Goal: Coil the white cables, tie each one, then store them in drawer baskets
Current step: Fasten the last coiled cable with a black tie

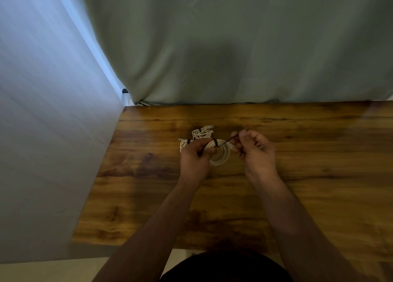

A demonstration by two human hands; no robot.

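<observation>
At mid-table, the left hand (194, 158) gripped the coiled white cable (220, 155) while the right hand (254, 148) pinched the dark tie (222, 144) wrapped round it. Tying seemed underway; cinching it tight likely came next.

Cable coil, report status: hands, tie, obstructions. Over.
Left hand grips the white coil; right hand pinches the free end of the dark tie. Tie wrapped round coil. Two more cable bundles lie just behind; nothing blocking.
</observation>
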